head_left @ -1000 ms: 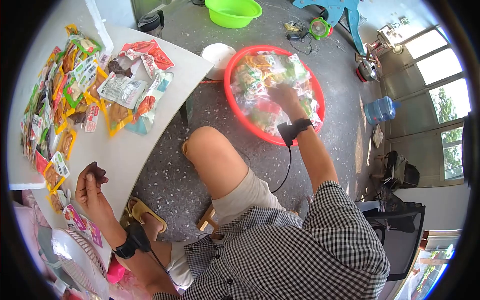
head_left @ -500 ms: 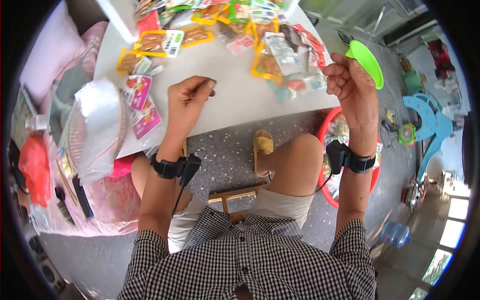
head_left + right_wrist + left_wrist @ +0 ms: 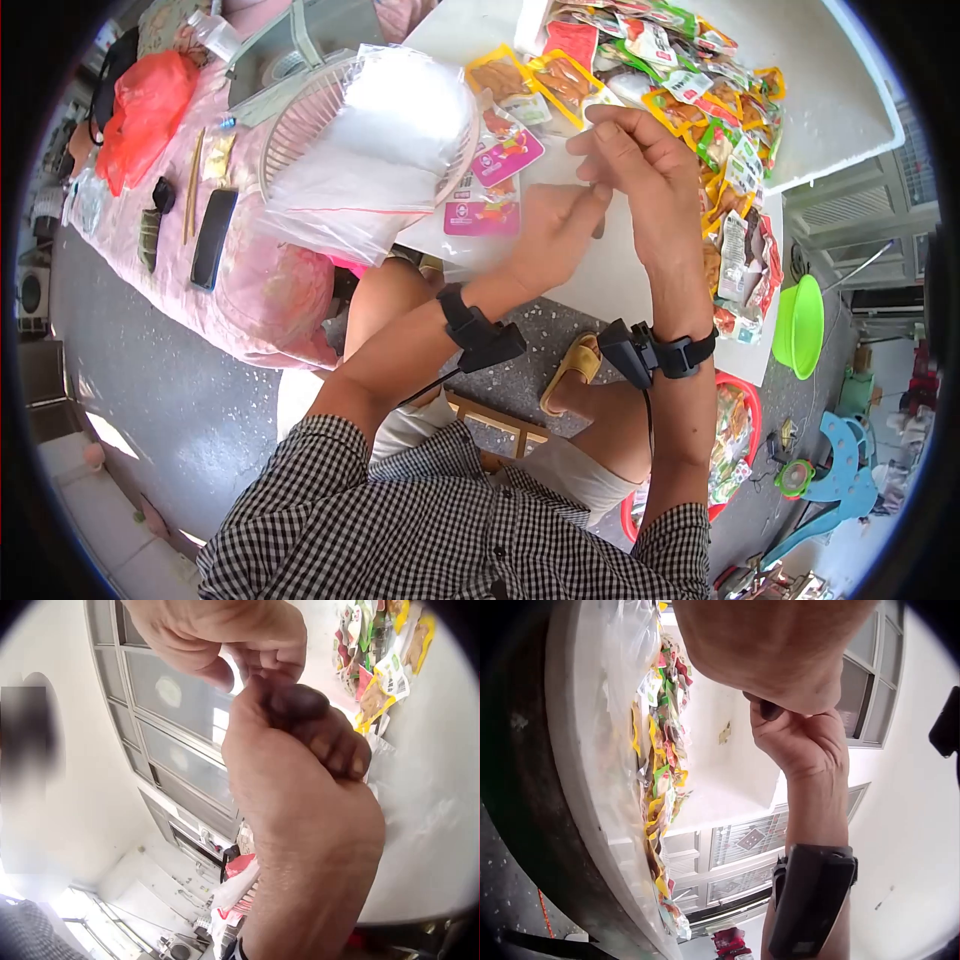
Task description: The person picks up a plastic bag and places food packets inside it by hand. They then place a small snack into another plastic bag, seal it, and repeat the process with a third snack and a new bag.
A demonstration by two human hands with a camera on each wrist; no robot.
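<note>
My left hand (image 3: 545,235) is raised over the white table (image 3: 625,270), its curled fingers holding a small dark brown lump (image 3: 300,703). Close beside it is my right hand (image 3: 645,165), fingers loosely bent and nothing seen in them; in the right wrist view its fingertips meet those of the left. Pink-and-white packets (image 3: 482,216) lie on the table beyond the left hand. Past the fingertips are yellow-edged food packets (image 3: 567,82). A long heap of mixed packets (image 3: 690,60) runs along the back and right of the table.
Left of the hands, a woven basket (image 3: 272,160) holds clear plastic bags (image 3: 400,130). A phone (image 3: 212,238) and a red bag (image 3: 150,105) lie on a pink floral cloth. On the floor at right are a red basin (image 3: 752,392) full of packets and a green basin (image 3: 798,325).
My right hand has come out of the red basin and up beside the left hand over the table. The left hand keeps the dark lump. The head view has swung to the left.
</note>
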